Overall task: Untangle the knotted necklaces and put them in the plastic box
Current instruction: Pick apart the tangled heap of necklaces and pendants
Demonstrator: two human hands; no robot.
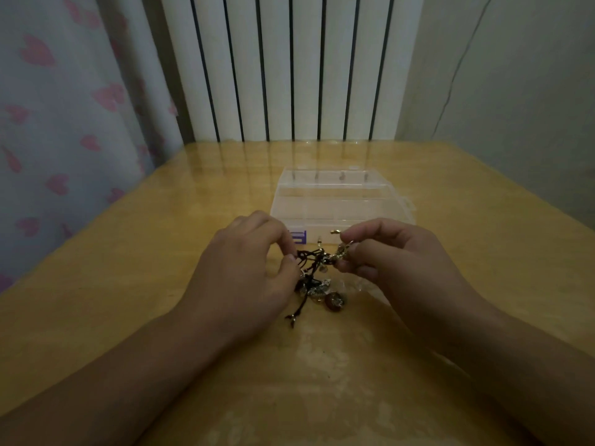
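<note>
Several knotted necklaces (pixel 317 278) lie bunched together in one dark tangle of cords, small metal charms and a round reddish pendant, partly lifted between the two hands and partly resting on the surface (pixel 128 252) just in front of the plastic box (pixel 341 201). How many strands are in it I cannot tell.

At the tangle's left side, the left hand (pixel 248 272) has its fingers curled in and pinches the dark cords. At the upper right, the right hand (pixel 386 259) pinches a small metal piece, seemingly a clasp or chain end. Both are holding, not spread.

The step in hand looks like the untangling itself, still early: nothing appears to lie in the box, whose clear compartments look empty, though whether the lid is closed over them is hard to make out.

To do it well, the pull should stay gentle. Tugging the two ends apart would likely tighten the knot. Better to loosen the middle of the bunch, find one free end, and feed it back through the loops while the left hand steadies the rest. The heavier pendant may drag on the cords, so letting it rest on the surface should help.

Behind the box stands a white ribbed radiator (pixel 289 66), with a curtain (pixel 64 107) patterned in pink to the left.
</note>
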